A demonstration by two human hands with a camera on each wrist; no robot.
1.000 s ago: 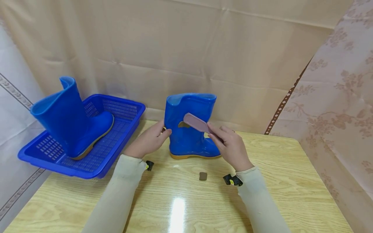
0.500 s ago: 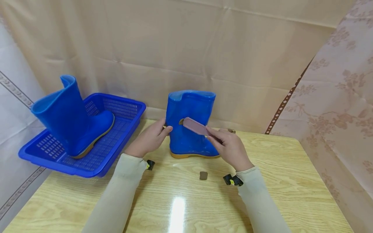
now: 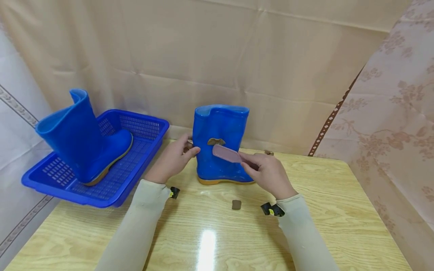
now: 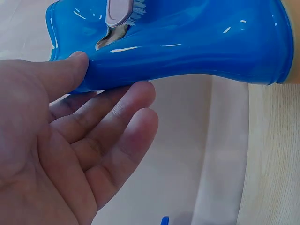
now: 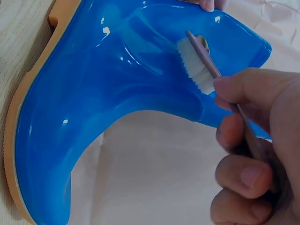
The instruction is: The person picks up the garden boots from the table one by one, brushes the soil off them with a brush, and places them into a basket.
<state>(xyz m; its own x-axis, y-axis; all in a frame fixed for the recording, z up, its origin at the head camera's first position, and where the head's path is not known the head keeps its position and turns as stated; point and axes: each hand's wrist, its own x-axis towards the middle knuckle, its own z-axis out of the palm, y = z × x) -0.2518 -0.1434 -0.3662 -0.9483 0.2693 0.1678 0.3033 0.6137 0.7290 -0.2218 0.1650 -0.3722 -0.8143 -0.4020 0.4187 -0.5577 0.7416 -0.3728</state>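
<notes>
A blue rain boot (image 3: 220,162) with an orange sole stands upright on the table, toe to the right. My left hand (image 3: 174,158) holds the back edge of its shaft, the thumb (image 4: 70,72) on the near side and fingers behind. In my right hand (image 3: 268,171) I grip a pinkish scrub brush (image 3: 226,153) by its handle. Its white bristles (image 5: 194,68) face the shaft, just below a brown smear (image 3: 216,141). A flat brown piece (image 3: 236,204) lies on the table in front of the boot.
On the left, a blue plastic basket (image 3: 159,126) holds a second blue rain boot (image 3: 76,139), standing tilted. Another small brown bit (image 3: 269,152) lies by the table's back edge. A beige cloth (image 3: 203,56) hangs behind the wooden table (image 3: 325,210).
The brush has moved down the shaft, from over the brown smear to below it, so more of the smear shows. The boot has shifted slightly; my left hand stays at its edge.
</notes>
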